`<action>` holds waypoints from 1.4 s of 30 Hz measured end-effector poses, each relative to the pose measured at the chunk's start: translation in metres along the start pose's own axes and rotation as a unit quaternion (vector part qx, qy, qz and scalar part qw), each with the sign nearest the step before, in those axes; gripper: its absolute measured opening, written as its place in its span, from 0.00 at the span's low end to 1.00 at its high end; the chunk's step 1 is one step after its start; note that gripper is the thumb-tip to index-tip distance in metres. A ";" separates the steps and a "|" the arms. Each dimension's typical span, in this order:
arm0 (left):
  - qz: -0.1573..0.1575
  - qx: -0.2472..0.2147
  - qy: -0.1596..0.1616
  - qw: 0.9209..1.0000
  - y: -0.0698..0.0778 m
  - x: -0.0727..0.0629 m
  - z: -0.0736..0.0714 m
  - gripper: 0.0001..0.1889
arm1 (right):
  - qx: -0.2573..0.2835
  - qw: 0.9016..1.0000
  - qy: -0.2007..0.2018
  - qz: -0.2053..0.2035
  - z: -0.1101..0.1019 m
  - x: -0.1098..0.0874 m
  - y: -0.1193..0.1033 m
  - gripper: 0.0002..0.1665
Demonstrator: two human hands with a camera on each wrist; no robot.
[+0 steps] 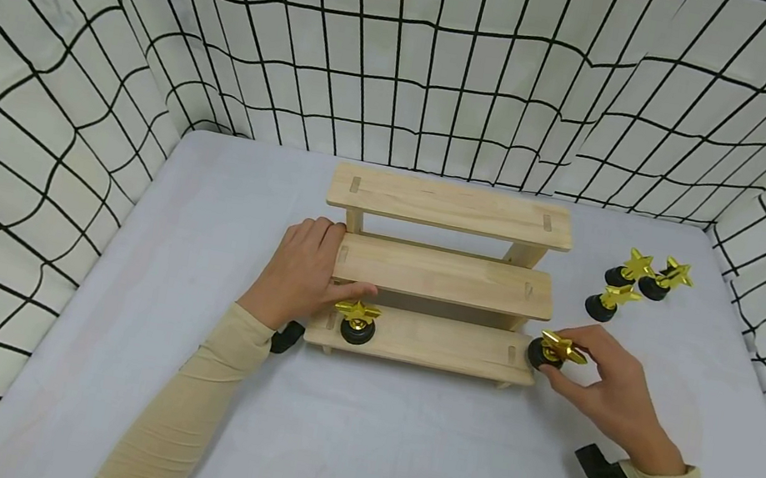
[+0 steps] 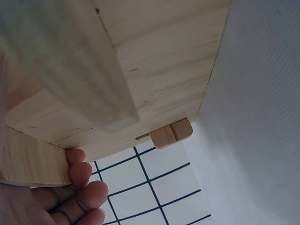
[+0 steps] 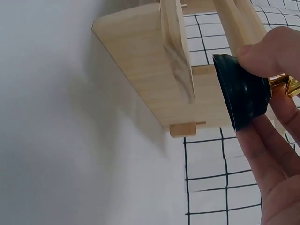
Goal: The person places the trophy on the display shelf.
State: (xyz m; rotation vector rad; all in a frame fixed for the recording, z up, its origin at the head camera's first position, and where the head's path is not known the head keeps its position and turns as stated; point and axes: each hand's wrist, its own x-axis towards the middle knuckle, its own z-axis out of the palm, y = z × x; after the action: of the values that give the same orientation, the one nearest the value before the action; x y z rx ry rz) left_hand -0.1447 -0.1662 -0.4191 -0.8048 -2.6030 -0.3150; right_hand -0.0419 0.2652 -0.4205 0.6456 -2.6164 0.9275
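Three-tier stepped stand of pale wood point(image 1: 445, 275): on white table point(image 1: 385, 451); left hand point(image 1: 306, 264) grips middle step point(image 1: 445, 276), nine o'clock.
Gold star trophy on round black base point(image 1: 551, 350): stand's four o'clock, seemingly leaning; right hand point(image 1: 605, 386) pinches base; contact with bottom step point(image 1: 441, 344) unclear.
Second star trophy point(image 1: 357, 323): eight o'clock, upright on bottom step.
Loose trophies point(image 1: 640, 266): three, three o'clock.
Handling advice: level base, lower squarely, brace stand.
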 end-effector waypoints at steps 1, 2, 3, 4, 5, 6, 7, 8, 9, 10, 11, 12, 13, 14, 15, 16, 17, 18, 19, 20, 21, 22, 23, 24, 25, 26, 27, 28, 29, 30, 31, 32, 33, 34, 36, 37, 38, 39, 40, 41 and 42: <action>0.000 0.000 0.001 1.000 0.000 0.000 0.000 0.48 | 0.002 1.000 -0.002 -0.002 0.001 0.000 -0.001 0.37; 0.000 0.000 0.001 1.000 0.000 0.000 0.000 0.48 | 0.003 1.000 -0.004 -0.004 0.002 0.001 -0.001 0.36; 0.001 -0.001 0.003 1.000 0.000 0.000 0.000 0.48 | 0.005 1.000 -0.006 -0.005 0.003 0.002 -0.002 0.36; 0.001 -0.001 0.003 1.000 0.001 0.000 0.000 0.48 | 0.007 1.000 -0.008 -0.007 0.004 0.002 -0.003 0.36; 0.001 -0.002 0.003 1.000 0.001 0.000 0.000 0.48 | 0.008 1.000 -0.010 -0.009 0.006 0.003 -0.004 0.36; 0.001 -0.003 0.003 1.000 0.001 0.000 0.000 0.48 | 0.009 1.000 -0.011 -0.011 0.007 0.004 -0.005 0.35; 0.001 -0.002 0.002 1.000 0.001 0.000 0.000 0.49 | 0.011 1.000 -0.012 -0.014 0.008 0.004 -0.005 0.35; 0.001 -0.003 0.002 1.000 0.001 0.000 0.000 0.50 | 0.014 1.000 -0.014 -0.017 0.009 0.005 -0.006 0.35; 0.001 -0.004 0.001 1.000 0.000 0.000 0.000 0.51 | 0.017 1.000 -0.015 -0.021 0.010 0.006 -0.007 0.35; 0.000 -0.004 0.001 1.000 0.000 0.000 0.000 0.52 | 0.019 0.999 -0.017 -0.025 0.011 0.006 -0.008 0.35; 0.000 -0.005 0.001 1.000 0.000 0.000 0.001 0.53 | 0.021 0.999 -0.018 -0.029 0.013 0.007 -0.008 0.35; 0.000 -0.005 0.001 1.000 0.000 0.000 0.001 0.53 | 0.025 0.999 -0.019 -0.034 0.014 0.008 -0.009 0.35; 0.000 -0.005 0.001 1.000 0.000 0.000 0.001 0.53 | 0.029 0.999 -0.021 -0.038 0.015 0.009 -0.010 0.35; 0.000 -0.006 0.001 1.000 -0.001 0.000 0.001 0.52 | 0.032 0.998 -0.023 -0.042 0.016 0.010 -0.010 0.35; -0.001 -0.006 0.001 1.000 -0.001 0.000 0.001 0.51 | 0.037 0.998 -0.024 -0.045 0.017 0.011 -0.011 0.35; -0.002 -0.006 0.000 1.000 -0.001 0.000 0.001 0.50 | 0.041 0.998 -0.026 -0.048 0.018 0.011 -0.011 0.35; -0.003 -0.005 -0.002 1.000 -0.001 -0.001 0.001 0.49 | 0.046 0.997 -0.028 -0.050 0.019 0.012 -0.012 0.35; -0.004 -0.006 -0.004 1.000 -0.001 0.000 0.001 0.49 | 0.050 0.997 -0.029 -0.052 0.020 0.013 -0.012 0.35; -0.004 -0.007 -0.005 1.000 -0.001 0.000 0.001 0.49 | 0.054 0.997 -0.031 -0.053 0.021 0.013 -0.013 0.36; -0.005 -0.009 -0.006 1.000 0.000 0.000 0.001 0.51 | 0.058 0.996 -0.032 -0.056 0.022 0.014 -0.013 0.36; -0.006 -0.011 -0.006 1.000 0.000 0.000 0.000 0.52 | 0.062 0.996 -0.032 -0.059 0.023 0.014 -0.013 0.36; -0.006 -0.014 -0.006 1.000 0.000 0.000 0.000 0.54 | 0.067 0.995 -0.031 -0.061 0.024 0.015 -0.014 0.36; -0.007 -0.016 -0.006 1.000 0.000 0.000 0.000 0.55 | 0.071 0.995 -0.032 -0.062 0.025 0.015 -0.014 0.36; -0.007 -0.018 -0.004 1.000 0.001 0.000 -0.001 0.56 | 0.074 0.995 -0.033 -0.062 0.026 0.016 -0.015 0.36; -0.006 -0.019 -0.003 1.000 0.001 0.000 -0.001 0.57 | 0.076 0.995 -0.034 -0.062 0.027 0.016 -0.015 0.35; -0.006 -0.018 -0.001 1.000 0.001 0.000 -0.001 0.57 | 0.079 0.994 -0.037 -0.061 0.027 0.017 -0.016 0.35; -0.005 -0.018 0.001 1.000 0.001 0.000 -0.001 0.57 | 0.081 0.994 -0.038 -0.060 0.028 0.018 -0.016 0.35; -0.004 -0.017 0.001 1.000 0.001 0.000 -0.001 0.57 | 0.082 0.994 -0.041 -0.057 0.029 0.019 -0.017 0.34; -0.003 -0.016 0.001 1.000 0.000 0.000 -0.001 0.57 | 0.082 0.994 -0.043 -0.055 0.030 0.019 -0.017 0.34; -0.002 -0.016 0.003 1.000 0.000 0.000 -0.001 0.56 | 0.082 0.994 -0.045 -0.053 0.031 0.020 -0.017 0.33; -0.001 -0.015 0.004 1.000 0.000 0.000 0.000 0.55 | 0.083 0.994 -0.047 -0.052 0.032 0.021 -0.017 0.33; 0.000 -0.015 0.004 1.000 0.000 0.000 -0.001 0.54 | 0.085 0.994 -0.048 -0.052 0.033 0.021 -0.017 0.33; 0.000 -0.015 0.003 1.000 0.000 0.000 -0.001 0.53 | 0.086 0.994 -0.050 -0.051 0.033 0.022 -0.017 0.33; 0.001 -0.014 0.002 1.000 0.000 0.000 -0.001 0.53 | 0.089 0.993 -0.051 -0.051 0.034 0.022 -0.017 0.33; 0.001 -0.014 0.000 1.000 0.000 0.000 -0.001 0.52 | 0.095 0.993 -0.054 -0.050 0.035 0.023 -0.017 0.33; 0.001 -0.013 -0.001 1.000 0.000 0.000 -0.001 0.52 | 0.098 0.992 -0.055 -0.051 0.035 0.023 -0.016 0.33; 0.001 -0.012 -0.003 1.000 0.000 0.000 -0.001 0.52 | 0.102 0.992 -0.056 -0.053 0.036 0.024 -0.016 0.33; 0.001 -0.010 -0.004 1.000 0.001 0.000 -0.001 0.52 | 0.105 0.991 -0.056 -0.054 0.037 0.024 -0.016 0.32; 0.001 -0.009 -0.004 1.000 0.001 0.000 -0.001 0.53 | 0.109 0.991 -0.056 -0.056 0.037 0.024 -0.016 0.32; 0.001 -0.008 -0.004 1.000 0.001 0.000 -0.001 0.52 | 0.113 0.990 -0.057 -0.056 0.038 0.024 -0.016 0.32; 0.002 -0.007 -0.003 1.000 0.001 0.000 -0.001 0.52 | 0.117 0.990 -0.055 -0.060 0.039 0.024 -0.016 0.32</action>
State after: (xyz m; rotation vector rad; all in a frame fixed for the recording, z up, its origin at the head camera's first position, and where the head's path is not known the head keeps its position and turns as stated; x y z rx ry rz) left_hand -0.1443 -0.1658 -0.4183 -0.8169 -2.6069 -0.3320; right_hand -0.0592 0.2212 -0.4315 0.9253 -2.5495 1.2025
